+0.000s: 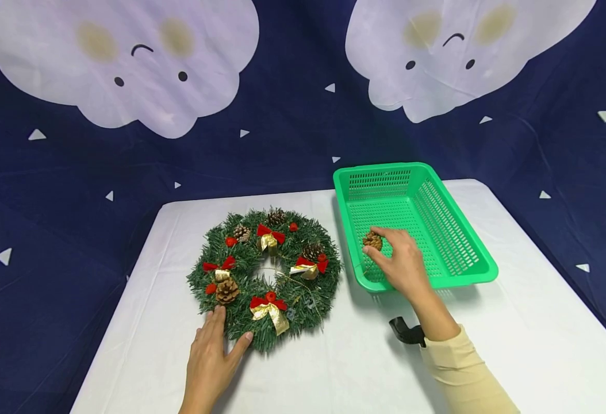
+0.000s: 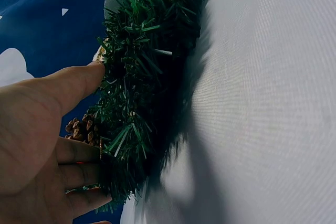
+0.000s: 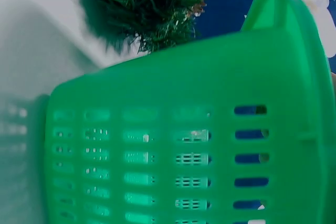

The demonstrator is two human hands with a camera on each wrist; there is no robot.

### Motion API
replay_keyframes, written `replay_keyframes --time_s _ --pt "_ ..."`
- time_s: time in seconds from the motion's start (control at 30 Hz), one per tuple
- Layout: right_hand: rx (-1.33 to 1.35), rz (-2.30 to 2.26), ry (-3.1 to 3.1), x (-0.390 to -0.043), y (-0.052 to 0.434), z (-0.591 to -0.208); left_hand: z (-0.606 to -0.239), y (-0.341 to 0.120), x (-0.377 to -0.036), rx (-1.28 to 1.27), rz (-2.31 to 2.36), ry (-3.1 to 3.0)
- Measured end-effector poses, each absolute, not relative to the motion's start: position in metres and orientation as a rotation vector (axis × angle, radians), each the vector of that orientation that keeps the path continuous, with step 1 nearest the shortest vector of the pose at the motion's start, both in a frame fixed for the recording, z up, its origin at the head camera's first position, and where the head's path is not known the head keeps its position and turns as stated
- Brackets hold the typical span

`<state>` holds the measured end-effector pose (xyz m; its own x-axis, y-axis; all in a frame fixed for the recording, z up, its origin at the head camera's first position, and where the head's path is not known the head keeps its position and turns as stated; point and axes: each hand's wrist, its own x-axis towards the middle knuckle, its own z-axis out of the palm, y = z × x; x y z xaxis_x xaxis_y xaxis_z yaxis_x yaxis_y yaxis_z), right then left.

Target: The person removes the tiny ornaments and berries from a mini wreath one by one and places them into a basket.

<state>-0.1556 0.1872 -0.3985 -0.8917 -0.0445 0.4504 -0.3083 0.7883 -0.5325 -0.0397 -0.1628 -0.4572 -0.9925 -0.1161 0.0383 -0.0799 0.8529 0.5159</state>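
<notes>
A green artificial wreath (image 1: 310,230) with red and gold bows, pine cones and red berries lies flat on the table. My left hand (image 1: 211,356) rests at its near left edge, thumb and fingers extended over the greenery, below a brown pine cone (image 1: 227,291) set in the wreath. In the left wrist view, the fingers (image 2: 81,174) reach along the green tinsel. My right hand (image 1: 403,267) pinches another pine cone (image 1: 372,241) between thumb and fingertips, over the near left part of a green plastic basket (image 1: 463,230). The basket wall (image 3: 157,87) hides this hand's grip in the right wrist view.
A white cloth covers the table (image 1: 142,345). The slotted basket stands to the right of the wreath, its rim raised above the cloth. Behind hangs a dark blue backdrop (image 1: 292,155) with clouds. A black wrist-worn device (image 1: 406,332) juts from the right sleeve.
</notes>
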Motion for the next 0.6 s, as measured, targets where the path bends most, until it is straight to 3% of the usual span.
replay_keyframes --time_s 0.6 --pt "0.204 0.833 -2.675 -0.171 0.21 -0.391 -0.452 -0.162 -0.039 0.128 -0.787 -2.964"
